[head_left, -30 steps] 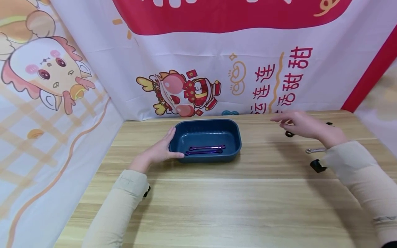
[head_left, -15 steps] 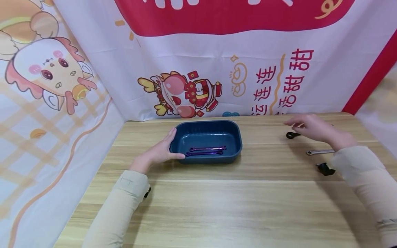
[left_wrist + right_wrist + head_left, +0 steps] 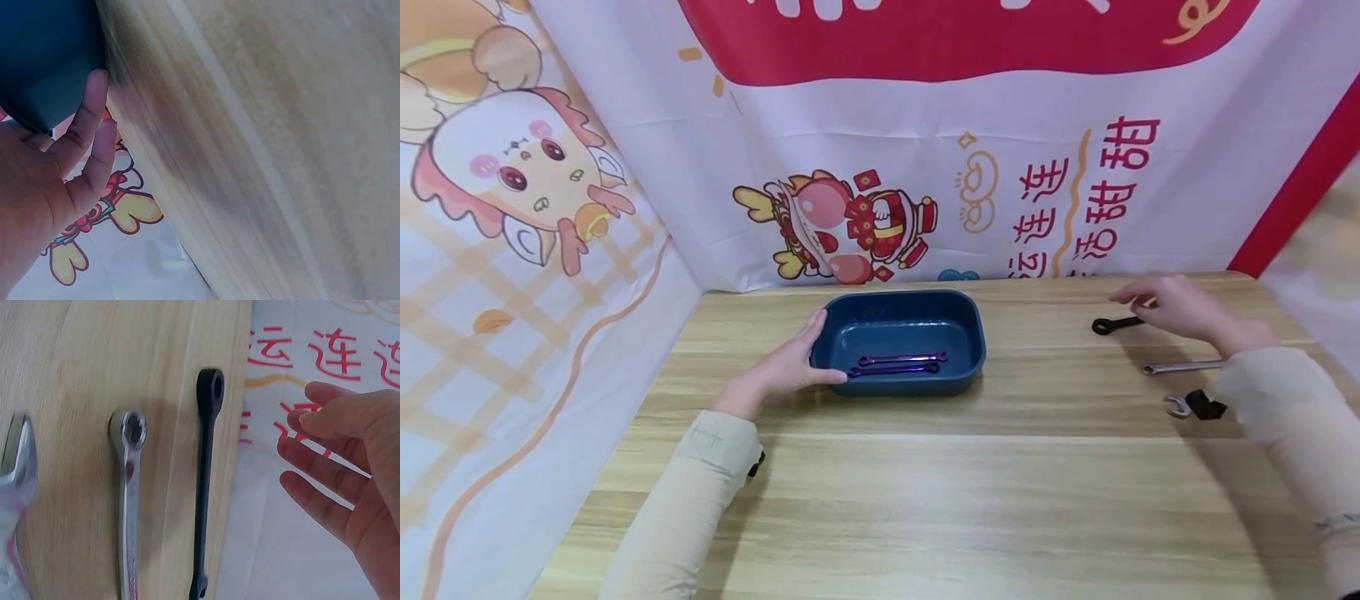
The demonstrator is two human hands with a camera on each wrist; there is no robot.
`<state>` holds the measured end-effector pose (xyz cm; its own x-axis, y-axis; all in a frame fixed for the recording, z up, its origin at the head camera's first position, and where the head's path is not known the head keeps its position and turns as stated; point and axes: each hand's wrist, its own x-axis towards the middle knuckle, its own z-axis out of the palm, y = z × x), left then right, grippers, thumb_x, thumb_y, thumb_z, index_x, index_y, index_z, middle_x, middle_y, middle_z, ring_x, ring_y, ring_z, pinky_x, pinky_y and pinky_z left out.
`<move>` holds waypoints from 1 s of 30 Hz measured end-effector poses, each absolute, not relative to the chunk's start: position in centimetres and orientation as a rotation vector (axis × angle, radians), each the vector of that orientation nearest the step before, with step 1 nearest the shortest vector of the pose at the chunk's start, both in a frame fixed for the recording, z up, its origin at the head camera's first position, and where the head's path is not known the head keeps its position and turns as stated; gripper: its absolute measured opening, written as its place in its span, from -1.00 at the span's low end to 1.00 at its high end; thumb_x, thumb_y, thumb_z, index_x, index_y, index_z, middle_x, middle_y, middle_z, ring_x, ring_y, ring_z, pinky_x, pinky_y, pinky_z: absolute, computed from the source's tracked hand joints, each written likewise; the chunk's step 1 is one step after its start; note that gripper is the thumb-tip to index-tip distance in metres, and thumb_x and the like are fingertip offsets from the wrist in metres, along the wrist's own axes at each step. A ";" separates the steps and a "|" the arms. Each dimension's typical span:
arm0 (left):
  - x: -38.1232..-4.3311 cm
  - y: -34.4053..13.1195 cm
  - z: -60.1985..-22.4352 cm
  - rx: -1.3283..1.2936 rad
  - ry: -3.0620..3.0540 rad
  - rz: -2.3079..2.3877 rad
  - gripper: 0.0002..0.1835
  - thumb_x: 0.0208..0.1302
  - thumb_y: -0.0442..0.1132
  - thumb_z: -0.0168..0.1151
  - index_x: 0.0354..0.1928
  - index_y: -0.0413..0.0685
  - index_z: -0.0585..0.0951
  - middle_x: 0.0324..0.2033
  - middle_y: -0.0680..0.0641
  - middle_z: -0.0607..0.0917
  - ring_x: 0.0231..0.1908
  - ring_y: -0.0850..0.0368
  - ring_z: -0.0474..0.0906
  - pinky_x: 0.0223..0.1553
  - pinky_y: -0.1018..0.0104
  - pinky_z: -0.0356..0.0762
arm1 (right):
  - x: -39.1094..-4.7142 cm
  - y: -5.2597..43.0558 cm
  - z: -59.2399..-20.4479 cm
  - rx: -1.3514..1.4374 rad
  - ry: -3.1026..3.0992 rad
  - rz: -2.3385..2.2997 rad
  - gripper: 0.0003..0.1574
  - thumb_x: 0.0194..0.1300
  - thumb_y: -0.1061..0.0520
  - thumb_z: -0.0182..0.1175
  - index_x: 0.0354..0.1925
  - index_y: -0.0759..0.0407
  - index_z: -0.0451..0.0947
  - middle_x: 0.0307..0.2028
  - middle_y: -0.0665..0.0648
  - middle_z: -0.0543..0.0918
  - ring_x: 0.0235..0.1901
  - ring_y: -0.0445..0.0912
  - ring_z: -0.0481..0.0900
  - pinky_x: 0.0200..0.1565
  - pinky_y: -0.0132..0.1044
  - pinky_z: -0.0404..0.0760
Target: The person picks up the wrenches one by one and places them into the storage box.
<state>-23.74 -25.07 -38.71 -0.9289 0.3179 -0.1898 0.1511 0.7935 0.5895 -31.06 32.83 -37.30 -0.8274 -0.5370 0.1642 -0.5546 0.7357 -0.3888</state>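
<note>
My left hand point(image 3: 782, 362) holds the left end of a dark blue plastic bin point(image 3: 966, 382), thumb along the front rim and fingers at the side. Its ring and little fingers are loosely bent beside the outer wall in the left wrist view. Two purple wrenches point(image 3: 901, 360) lie side by side inside the bin. Over at the back right, my right hand point(image 3: 1183, 308) hovers above a black ratcheting wrench point(image 3: 1105, 326), holding nothing. Its fingers are loosely bent in the right wrist view, apart from the black wrench point(image 3: 203, 469). Nearer me lies a silver ring-ended wrench point(image 3: 129, 506).
A silver open-end wrench point(image 3: 15, 481) lies beyond the ring-ended one, partly cut off in the right wrist view. Printed cloth point(image 3: 692, 208) hangs along the back and left edges of the wooden table point(image 3: 925, 508). A black wrist camera point(image 3: 1206, 406) sits under the right sleeve.
My right hand has moved to the right over the black wrench, baring its ring end and the open-end wrench's head. The left hand and bin look unmoved.
</note>
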 end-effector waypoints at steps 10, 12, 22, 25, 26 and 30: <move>-23.9 -25.3 -38.7 0.369 2.710 0.842 0.28 0.28 0.13 0.44 0.65 0.04 -0.35 0.63 -0.04 -0.36 0.59 -0.16 -0.29 0.49 -0.20 -0.07 | -31.8 34.3 -38.1 0.809 -3.009 0.670 -0.61 0.31 0.47 0.15 0.10 0.50 0.61 -0.04 0.47 0.68 -0.06 0.33 0.65 -0.06 0.23 0.65; -24.0 -25.2 -38.6 0.369 2.709 0.839 0.28 0.28 0.13 0.43 0.65 0.04 -0.34 0.63 -0.04 -0.36 0.59 -0.16 -0.28 0.49 -0.19 -0.06 | -31.9 34.5 -38.3 0.804 -3.029 0.665 -0.59 0.29 0.48 0.14 0.10 0.50 0.61 -0.04 0.47 0.68 -0.05 0.33 0.64 -0.04 0.25 0.63; -24.2 -25.2 -39.3 0.387 2.715 0.820 0.28 0.28 0.14 0.43 0.65 0.02 -0.34 0.63 -0.08 -0.33 0.59 -0.16 -0.27 0.50 -0.17 -0.07 | -32.5 35.4 -39.3 0.818 -3.068 0.628 -0.53 0.19 0.58 0.10 0.08 0.50 0.62 -0.01 0.47 0.68 -0.05 0.35 0.63 -0.02 0.27 0.61; -24.2 -25.2 -39.3 0.382 2.710 0.829 0.28 0.28 0.15 0.43 0.65 0.05 -0.34 0.63 -0.04 -0.35 0.59 -0.14 -0.28 0.50 -0.17 -0.07 | -32.7 35.6 -39.4 0.820 -3.080 0.621 -0.53 0.20 0.58 0.12 0.09 0.49 0.62 0.02 0.49 0.66 -0.02 0.38 0.61 0.00 0.29 0.60; -24.2 -25.2 -39.2 0.380 2.709 0.830 0.28 0.28 0.15 0.43 0.65 0.06 -0.35 0.63 -0.03 -0.35 0.59 -0.14 -0.29 0.50 -0.17 -0.08 | -32.8 35.6 -39.4 0.820 -3.084 0.619 -0.53 0.21 0.57 0.13 0.09 0.49 0.62 0.03 0.49 0.66 -0.01 0.39 0.61 0.00 0.30 0.59; -24.2 -25.2 -39.1 0.375 2.718 0.829 0.28 0.28 0.15 0.43 0.65 0.08 -0.36 0.63 -0.01 -0.36 0.59 -0.13 -0.29 0.50 -0.18 -0.08 | -33.1 35.7 -39.5 0.805 -3.104 0.618 -0.56 0.24 0.54 0.18 0.10 0.46 0.63 0.06 0.48 0.65 0.02 0.42 0.58 0.04 0.34 0.56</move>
